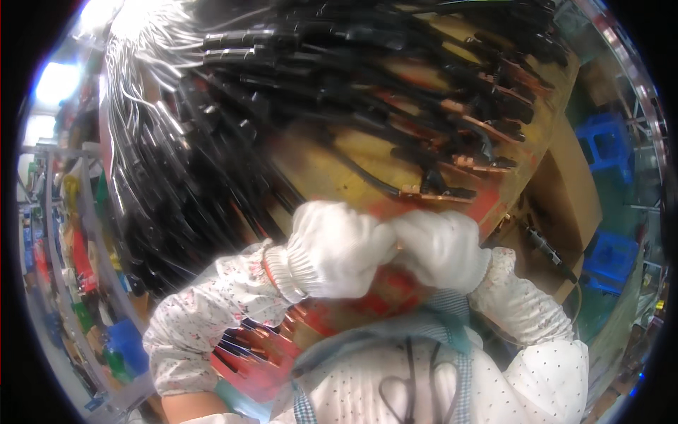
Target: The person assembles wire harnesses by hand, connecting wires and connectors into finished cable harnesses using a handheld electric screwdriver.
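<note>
My left hand and my right hand, both in white knit gloves, meet over the near part of a worn yellow and red work surface. Their fingers are curled inward and pressed close together; whatever they grip is hidden between them. Just beyond my right hand lies a black cable with a copper end piece. More black cables spread over the surface, several with copper ends toward the right. At upper left, a thick bundle of silvery wires runs into the black ones.
Below my left forearm, copper-tipped pieces lie over something red. A brown cardboard sheet or box stands at right, with a slim metal and black tool before it. Blue crates stand beyond. Racks with coloured items line the left.
</note>
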A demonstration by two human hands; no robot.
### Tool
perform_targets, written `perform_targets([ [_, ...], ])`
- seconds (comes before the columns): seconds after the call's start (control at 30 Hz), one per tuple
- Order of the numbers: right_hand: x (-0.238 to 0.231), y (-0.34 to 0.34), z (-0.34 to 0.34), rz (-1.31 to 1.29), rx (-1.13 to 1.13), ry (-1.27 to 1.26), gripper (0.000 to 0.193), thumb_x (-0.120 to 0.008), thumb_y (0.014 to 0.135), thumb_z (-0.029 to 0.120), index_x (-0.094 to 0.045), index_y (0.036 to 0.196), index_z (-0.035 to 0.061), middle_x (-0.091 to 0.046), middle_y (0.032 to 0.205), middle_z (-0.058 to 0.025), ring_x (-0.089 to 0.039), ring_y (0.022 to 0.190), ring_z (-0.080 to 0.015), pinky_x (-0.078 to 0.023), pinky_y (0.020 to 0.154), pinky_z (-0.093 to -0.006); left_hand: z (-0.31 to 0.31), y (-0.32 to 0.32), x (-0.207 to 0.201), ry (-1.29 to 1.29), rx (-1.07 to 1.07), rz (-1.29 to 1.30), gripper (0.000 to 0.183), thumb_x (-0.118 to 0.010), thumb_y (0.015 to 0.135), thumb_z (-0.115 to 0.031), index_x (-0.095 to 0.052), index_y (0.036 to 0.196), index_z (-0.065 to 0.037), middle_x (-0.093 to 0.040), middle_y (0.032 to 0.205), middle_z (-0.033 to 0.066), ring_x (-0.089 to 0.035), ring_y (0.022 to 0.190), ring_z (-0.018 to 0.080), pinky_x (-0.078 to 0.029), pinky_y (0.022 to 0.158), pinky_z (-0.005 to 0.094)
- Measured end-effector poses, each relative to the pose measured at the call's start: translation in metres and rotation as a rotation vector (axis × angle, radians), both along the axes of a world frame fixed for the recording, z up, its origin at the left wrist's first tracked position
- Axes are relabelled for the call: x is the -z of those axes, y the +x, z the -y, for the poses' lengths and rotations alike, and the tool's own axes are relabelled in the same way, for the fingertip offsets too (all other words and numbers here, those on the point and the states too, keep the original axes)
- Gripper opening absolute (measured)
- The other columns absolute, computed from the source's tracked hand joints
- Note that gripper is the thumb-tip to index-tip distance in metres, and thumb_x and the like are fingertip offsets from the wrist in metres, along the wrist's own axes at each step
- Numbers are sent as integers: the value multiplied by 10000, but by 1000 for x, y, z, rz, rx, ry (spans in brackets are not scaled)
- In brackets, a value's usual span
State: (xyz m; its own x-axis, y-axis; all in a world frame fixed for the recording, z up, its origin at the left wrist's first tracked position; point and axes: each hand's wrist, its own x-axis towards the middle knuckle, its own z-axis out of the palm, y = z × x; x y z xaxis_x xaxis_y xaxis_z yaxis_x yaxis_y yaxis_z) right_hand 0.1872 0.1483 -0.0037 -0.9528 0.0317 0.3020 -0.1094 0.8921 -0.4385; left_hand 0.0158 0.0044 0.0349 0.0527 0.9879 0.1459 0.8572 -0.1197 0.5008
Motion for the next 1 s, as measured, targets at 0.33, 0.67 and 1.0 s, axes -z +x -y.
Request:
perform_targets([
  [0.33,12,70,-24,-383,544,-77,269,-743,838,211,-681,1073,96,-686,904,-102,-681,796,-336,-541,721,-434,-1,1,-8,-10,-31,-83,315,-821,717,-220,-741,987,-80,-675,762,98,-654,678,329,-517,627,437],
  [0.67,342,367,-155,-1047,1339,-1782,214,-788,938,296,-689,1035,133,-704,879,-42,-622,621,-179,-493,520,-280,-12,11,3,40,-65,-22,251,-805,742,-158,-759,973,-73,-637,705,113,-636,633,319,-488,577,419],
  [1.0,201,310,-173,-1017,1106,-1814,317,-763,925,281,-647,1152,91,-703,1100,-95,-688,1005,-257,-579,890,-413,3,14,8,-6,-140,-78,355,-830,774,-268,-762,1107,-164,-674,779,78,-687,706,303,-529,606,416],
])
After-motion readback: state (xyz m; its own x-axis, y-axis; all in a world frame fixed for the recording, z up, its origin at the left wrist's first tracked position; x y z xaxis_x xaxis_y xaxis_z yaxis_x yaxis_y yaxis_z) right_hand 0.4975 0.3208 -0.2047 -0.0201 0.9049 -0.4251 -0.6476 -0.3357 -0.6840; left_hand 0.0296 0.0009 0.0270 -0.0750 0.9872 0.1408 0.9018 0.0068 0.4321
